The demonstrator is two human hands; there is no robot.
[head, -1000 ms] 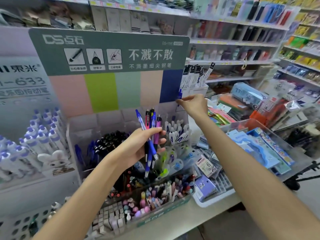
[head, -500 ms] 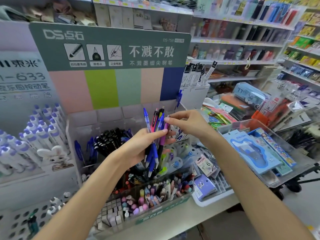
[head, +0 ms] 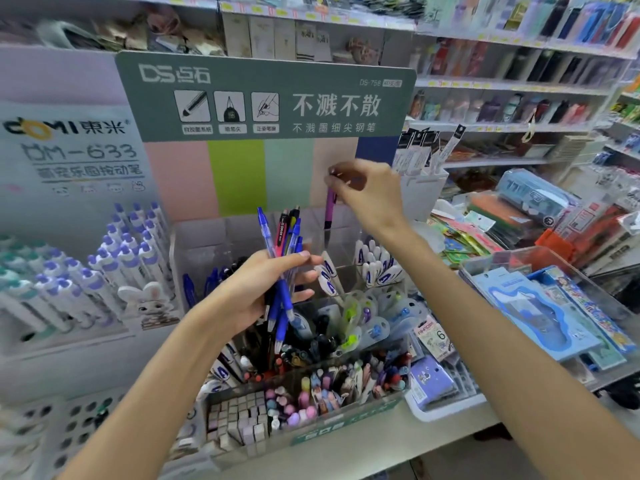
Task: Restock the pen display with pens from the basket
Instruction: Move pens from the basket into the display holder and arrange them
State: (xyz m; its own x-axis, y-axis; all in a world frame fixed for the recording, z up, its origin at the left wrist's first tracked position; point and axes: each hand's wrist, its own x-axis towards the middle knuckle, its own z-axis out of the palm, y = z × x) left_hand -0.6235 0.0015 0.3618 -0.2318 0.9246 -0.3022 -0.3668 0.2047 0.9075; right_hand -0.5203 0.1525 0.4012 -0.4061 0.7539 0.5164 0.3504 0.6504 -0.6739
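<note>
1. Since half a second ago, your right hand has left the bundle and risen with one purple pen, which now hangs upright over the rear clear compartment of the pen display.
2. Right fingertips: closed narrowly in a pinch on the pen's top end. The barrel hangs free below, tip down, just above the compartment rim.
3. Left fingers: curled round the bundle of pens, mostly blue with a red-and-black one, thumb across the front. The tops fan out above your left hand; the tips point down toward the front trays.
4. Handling: judge each pen as light, rigid and smooth-barrelled. A top-end pinch lets it swing, so keep it vertical while lowering. The rubber grip zone is probably the less slippery hold.
5. Bundle risk: loose pens may slide against one another; hold mid-barrel.
6. The basket cannot be identified with certainty in this view.
</note>
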